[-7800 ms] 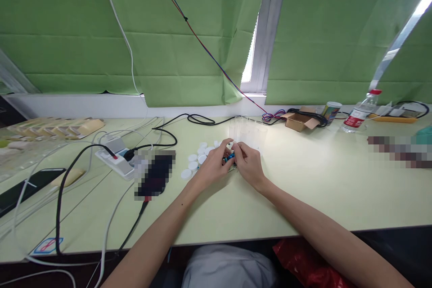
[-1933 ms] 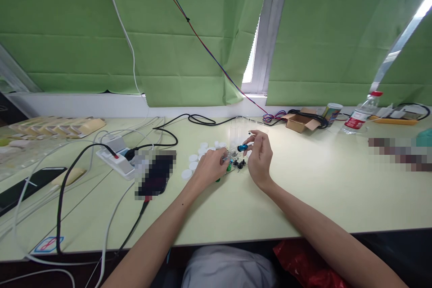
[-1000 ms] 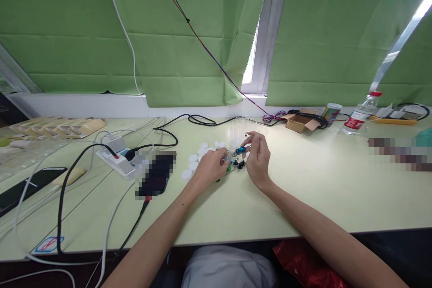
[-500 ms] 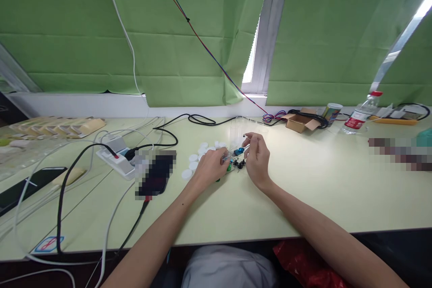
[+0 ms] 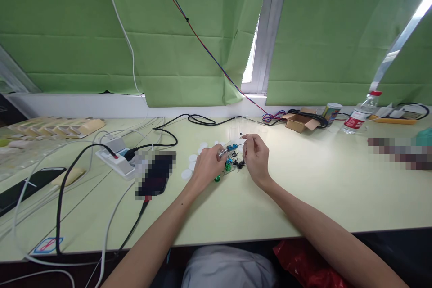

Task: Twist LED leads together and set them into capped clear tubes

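Note:
My left hand [image 5: 206, 167] and my right hand [image 5: 255, 158] meet above the middle of the pale green table [image 5: 303, 189]. Between their pinched fingertips I hold a small blue part on a thin wire lead [image 5: 232, 147], one end in each hand. Under the hands lie small green and black parts [image 5: 232, 165] on the table. White round caps [image 5: 192, 162] are scattered just left of my left hand. Clear plastic cups [image 5: 238, 128] stand behind the hands.
A white power strip [image 5: 113, 155] with black and white cables lies to the left, next to a dark phone [image 5: 153, 175]. A cardboard box [image 5: 299, 121], a can [image 5: 331, 110] and a water bottle [image 5: 359, 114] stand at the back right. Green blinds hang behind.
Both hands have lifted the blue part slightly up and left; my left hand has risen off the table to take its other end.

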`<state>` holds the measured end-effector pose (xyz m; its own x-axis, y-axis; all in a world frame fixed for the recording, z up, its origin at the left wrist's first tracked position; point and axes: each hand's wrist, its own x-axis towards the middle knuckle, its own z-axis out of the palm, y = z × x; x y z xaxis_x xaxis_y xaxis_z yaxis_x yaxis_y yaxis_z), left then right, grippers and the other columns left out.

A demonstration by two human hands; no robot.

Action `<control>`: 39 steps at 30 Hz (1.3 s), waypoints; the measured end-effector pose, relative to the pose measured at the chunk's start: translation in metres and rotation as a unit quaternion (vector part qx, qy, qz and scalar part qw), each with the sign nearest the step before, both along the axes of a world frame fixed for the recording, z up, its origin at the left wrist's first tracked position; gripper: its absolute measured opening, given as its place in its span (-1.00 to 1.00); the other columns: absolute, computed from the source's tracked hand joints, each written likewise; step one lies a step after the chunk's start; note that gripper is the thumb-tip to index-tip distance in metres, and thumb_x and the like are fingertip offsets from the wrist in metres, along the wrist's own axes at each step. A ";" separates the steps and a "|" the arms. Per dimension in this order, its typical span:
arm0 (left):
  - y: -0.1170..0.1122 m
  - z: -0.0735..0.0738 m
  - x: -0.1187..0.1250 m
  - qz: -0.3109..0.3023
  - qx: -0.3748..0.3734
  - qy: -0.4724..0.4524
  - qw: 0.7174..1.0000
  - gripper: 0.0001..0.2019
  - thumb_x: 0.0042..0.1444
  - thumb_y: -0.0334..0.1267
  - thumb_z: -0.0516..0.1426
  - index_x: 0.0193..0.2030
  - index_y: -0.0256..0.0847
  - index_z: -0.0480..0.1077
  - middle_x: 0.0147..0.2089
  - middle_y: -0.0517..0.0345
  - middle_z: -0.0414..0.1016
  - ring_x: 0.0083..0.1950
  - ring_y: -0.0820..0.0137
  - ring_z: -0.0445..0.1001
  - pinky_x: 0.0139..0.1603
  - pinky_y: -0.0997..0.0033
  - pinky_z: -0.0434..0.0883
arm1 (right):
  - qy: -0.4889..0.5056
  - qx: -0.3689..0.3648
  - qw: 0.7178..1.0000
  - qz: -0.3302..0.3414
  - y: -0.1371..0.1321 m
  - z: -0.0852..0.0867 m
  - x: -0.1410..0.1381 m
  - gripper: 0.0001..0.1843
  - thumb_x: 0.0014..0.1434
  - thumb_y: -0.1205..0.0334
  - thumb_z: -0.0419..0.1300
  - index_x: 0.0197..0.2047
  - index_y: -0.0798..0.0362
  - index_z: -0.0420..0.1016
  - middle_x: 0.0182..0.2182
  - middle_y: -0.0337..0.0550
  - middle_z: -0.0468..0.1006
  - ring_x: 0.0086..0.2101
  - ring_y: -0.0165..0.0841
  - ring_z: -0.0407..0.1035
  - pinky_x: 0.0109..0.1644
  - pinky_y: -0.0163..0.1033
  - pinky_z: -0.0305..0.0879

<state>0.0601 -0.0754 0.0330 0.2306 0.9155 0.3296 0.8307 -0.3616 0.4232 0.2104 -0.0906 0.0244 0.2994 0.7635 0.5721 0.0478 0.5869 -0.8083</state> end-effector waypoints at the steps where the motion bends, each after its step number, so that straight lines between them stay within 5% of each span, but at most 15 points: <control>1: 0.000 0.000 0.000 0.000 0.003 -0.001 1.000 -0.84 0.17 -0.13 0.04 -0.32 -0.12 0.36 -0.55 0.21 0.40 -0.45 0.34 0.35 -0.43 0.42 0.12 | 0.016 -0.009 1.000 0.014 0.000 0.001 0.000 -0.65 0.29 -0.10 0.03 -0.25 0.02 0.38 -0.64 -0.40 0.16 -0.66 -0.51 0.09 -0.61 -0.38 0.06; 16: 0.000 0.002 0.000 0.002 -0.005 -0.006 1.000 -0.88 0.13 -0.18 0.06 -0.39 -0.10 0.32 -0.55 0.21 0.38 -0.44 0.32 0.37 -0.45 0.40 0.11 | 0.187 -0.146 0.952 0.192 0.011 0.000 0.002 -0.62 0.08 -0.09 0.26 -0.43 0.05 0.33 -0.66 -0.39 0.24 -0.71 -0.53 0.13 -0.71 -0.39 0.03; 39: 0.001 -0.003 0.000 -0.008 0.008 0.003 1.000 -0.97 0.02 -0.31 0.05 -0.42 -0.11 0.26 -0.54 0.25 0.36 -0.49 0.38 0.27 -0.49 0.42 0.04 | 0.204 -0.170 0.937 0.226 0.012 -0.002 0.002 -0.62 0.03 0.09 0.33 -0.58 0.06 0.25 -0.74 -0.42 0.16 -0.72 -0.54 0.10 -0.69 -0.39 0.00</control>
